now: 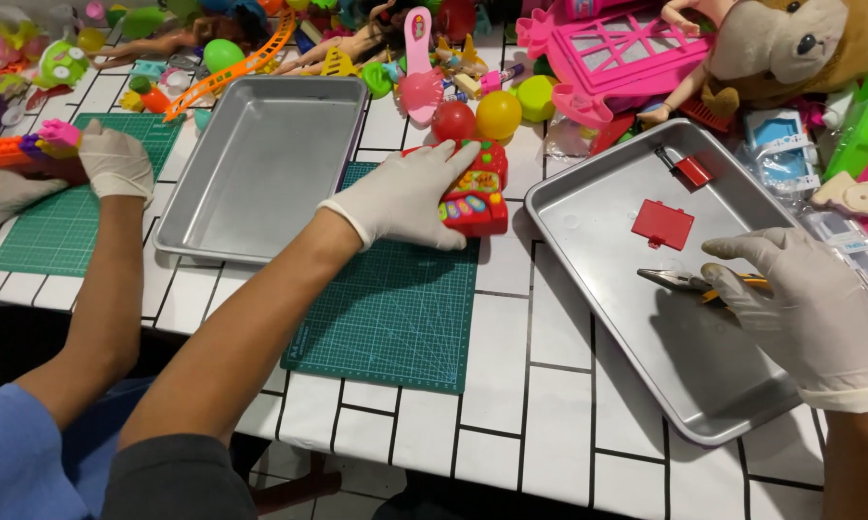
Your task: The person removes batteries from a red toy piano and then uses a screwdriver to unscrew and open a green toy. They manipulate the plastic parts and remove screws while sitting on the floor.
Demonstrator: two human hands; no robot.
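Under the right hand [814, 313] lies a metal tray [607, 318] holding a flat red panel [662, 224] and a small red clip piece [692, 170], both beyond the fingertips. The right hand, gloved, pinches pliers [689, 281] with yellow handles; their long axis runs crosswise, tip pointing toward the left hand [410, 195]. The left hand, fingers spread, presses flat on a red toy [474, 197] at the green mat's [395, 313] far edge. A second tray [260, 164], empty, sits just left of it. A co-worker's gloved hand [116, 159] grips another toy [25, 146].
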